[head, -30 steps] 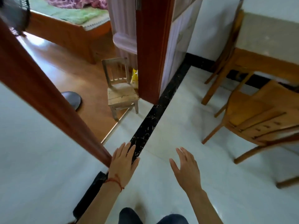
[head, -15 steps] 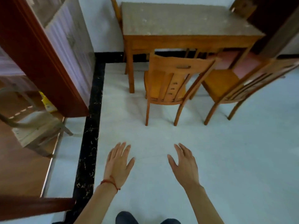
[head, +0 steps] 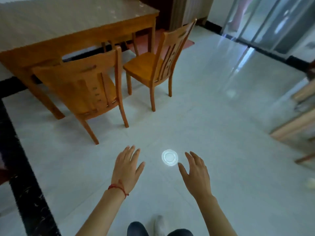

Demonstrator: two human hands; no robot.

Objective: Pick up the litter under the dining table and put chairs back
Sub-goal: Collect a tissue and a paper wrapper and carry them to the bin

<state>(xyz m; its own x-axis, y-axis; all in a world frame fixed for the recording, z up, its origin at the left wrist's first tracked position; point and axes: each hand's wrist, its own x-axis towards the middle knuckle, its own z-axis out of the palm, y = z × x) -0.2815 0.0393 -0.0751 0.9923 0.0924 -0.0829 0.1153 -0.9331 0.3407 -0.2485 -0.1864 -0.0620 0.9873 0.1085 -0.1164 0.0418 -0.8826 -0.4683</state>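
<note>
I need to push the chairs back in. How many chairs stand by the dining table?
2. The near chair stands at the dining table front edge; the far chair stands past its right corner, turned aside. Others may be hidden behind the table.

Floor (head: 221, 116): pale glossy tile, with a black border strip (head: 20, 167) along the left side.
Dining table (head: 68, 26): wooden frame, mottled grey-beige top, standing far left on the floor.
Chairs: 2 wooden, both on the floor; near chair (head: 81, 89) at the table's near side, far chair (head: 158, 65) to its right by the table corner.
Red mat (head: 144, 45): on the floor beyond the far chair, partly under the table.
Bright ring (head: 169, 157): white circular spot on the tile, near centre.
</note>
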